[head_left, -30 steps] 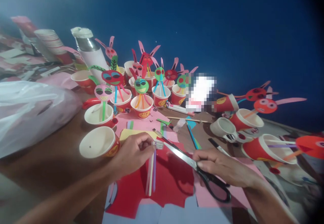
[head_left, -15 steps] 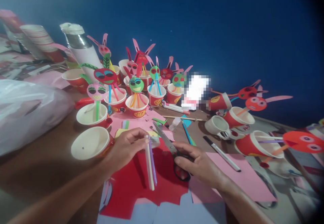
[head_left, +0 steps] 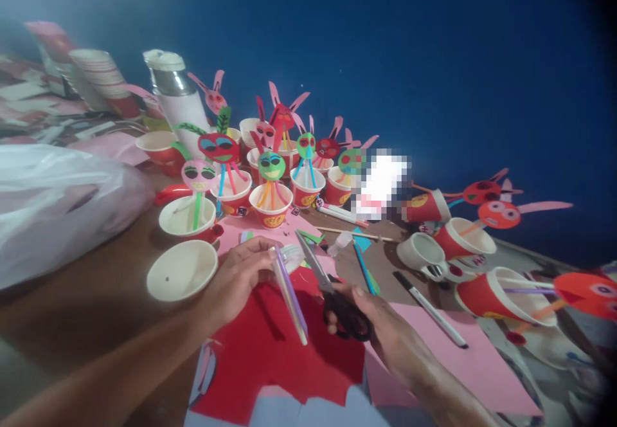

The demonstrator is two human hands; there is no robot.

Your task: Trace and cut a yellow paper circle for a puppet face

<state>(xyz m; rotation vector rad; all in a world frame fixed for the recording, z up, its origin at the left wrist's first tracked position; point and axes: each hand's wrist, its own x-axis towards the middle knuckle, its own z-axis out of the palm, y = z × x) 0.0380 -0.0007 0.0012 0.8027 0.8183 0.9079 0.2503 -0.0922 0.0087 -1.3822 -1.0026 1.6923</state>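
My left hand pinches the upper ends of narrow white and purple strips, which hang slanting down to the right above red paper. I cannot tell whether they are paper or straws. Behind the fingertips is a clear round thing like a tape roll; whether my fingers touch it is unclear. In my right hand is a pair of scissors with black handles. Its blades look closed and point up and away, to the right of the strips and apart from them.
Paper cups with paper-faced figures stand along the back. A white mug and a marker are on the right, the marker on pink paper. On the left lie a plastic bag and a flask.
The strips have tilted, their lower ends swinging right. The clear round thing shows more behind my left fingers. My right hand has turned around the scissors' handles. The whole view has shifted slightly.
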